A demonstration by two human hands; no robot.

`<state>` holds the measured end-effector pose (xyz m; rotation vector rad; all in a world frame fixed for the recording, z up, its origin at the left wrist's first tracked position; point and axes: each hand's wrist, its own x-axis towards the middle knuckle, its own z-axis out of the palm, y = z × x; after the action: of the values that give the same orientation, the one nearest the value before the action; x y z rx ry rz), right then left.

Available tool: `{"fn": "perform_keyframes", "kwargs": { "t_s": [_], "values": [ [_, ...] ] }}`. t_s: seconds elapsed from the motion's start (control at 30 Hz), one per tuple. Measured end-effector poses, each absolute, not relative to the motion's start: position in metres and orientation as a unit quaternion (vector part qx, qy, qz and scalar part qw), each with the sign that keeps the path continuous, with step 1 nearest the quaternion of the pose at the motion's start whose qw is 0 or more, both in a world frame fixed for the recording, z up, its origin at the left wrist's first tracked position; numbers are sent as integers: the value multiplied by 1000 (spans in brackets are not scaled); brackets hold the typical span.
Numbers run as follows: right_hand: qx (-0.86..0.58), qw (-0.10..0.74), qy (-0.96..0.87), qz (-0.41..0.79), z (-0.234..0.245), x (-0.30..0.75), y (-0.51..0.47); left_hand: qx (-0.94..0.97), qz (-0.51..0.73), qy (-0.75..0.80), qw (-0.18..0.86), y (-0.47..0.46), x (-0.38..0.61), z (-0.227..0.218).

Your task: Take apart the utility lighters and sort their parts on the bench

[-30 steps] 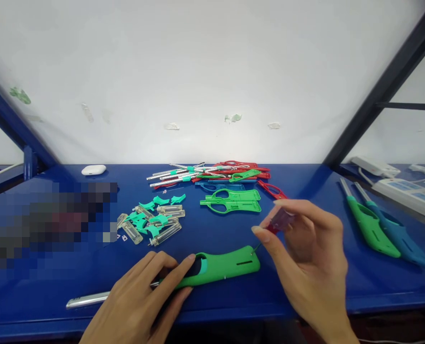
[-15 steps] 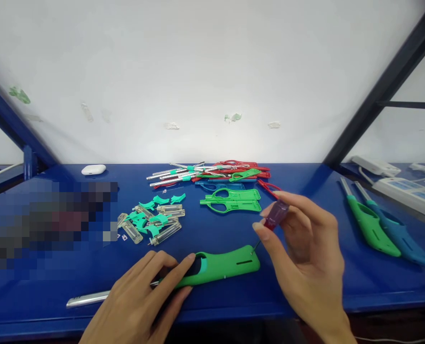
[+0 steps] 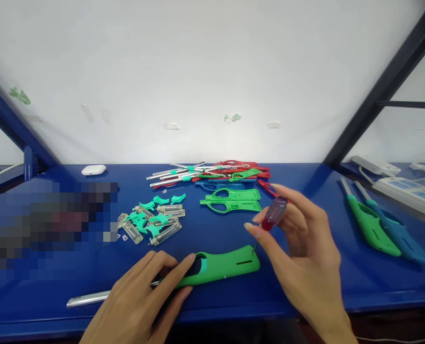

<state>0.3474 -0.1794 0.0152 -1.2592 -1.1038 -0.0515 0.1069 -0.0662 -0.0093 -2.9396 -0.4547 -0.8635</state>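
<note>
A green long-nosed gas lighter (image 3: 230, 265) with a silver barrel lies across the front of the blue table. My left hand (image 3: 144, 286) is closed around its neck and presses it down, the barrel sticking out to the left beneath my wrist. Between the thumb and fingers of my right hand (image 3: 302, 248) is a small screwdriver (image 3: 276, 211) with a translucent purple and red handle. Its thin shaft slants down, and its tip meets the lighter's right end, above the dark slot. Any screw head there is too small to see.
Teal triggers (image 3: 178, 198) and clear fuel tanks (image 3: 165, 233) lie left of centre. Behind are green handle shells (image 3: 234, 193) and several silver barrels (image 3: 169, 180). Whole green (image 3: 373, 229) and blue (image 3: 406, 239) lighters rest right, near a white power strip (image 3: 409, 196). A white case (image 3: 93, 169) sits back left.
The screwdriver's handle has tilted and turned slightly in my right hand, and the thumb and fingers have shifted a little left. My left hand and the lighter stay put.
</note>
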Motion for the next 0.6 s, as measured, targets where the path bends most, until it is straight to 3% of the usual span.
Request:
{"fn": "perform_keyframes", "kwargs": {
  "t_s": [0.17,0.4,0.6],
  "values": [
    [-583,674,-451,54,20,348,-188,-945,-293,-144,18,-67,108,-6],
    [-651,638,-406,66,24,356,-198,-942,-303,-144,13,-68,109,-6],
    [-645,626,-404,171,27,361,-199,-940,-311,-142,19,-68,110,-5]
  ]
}}
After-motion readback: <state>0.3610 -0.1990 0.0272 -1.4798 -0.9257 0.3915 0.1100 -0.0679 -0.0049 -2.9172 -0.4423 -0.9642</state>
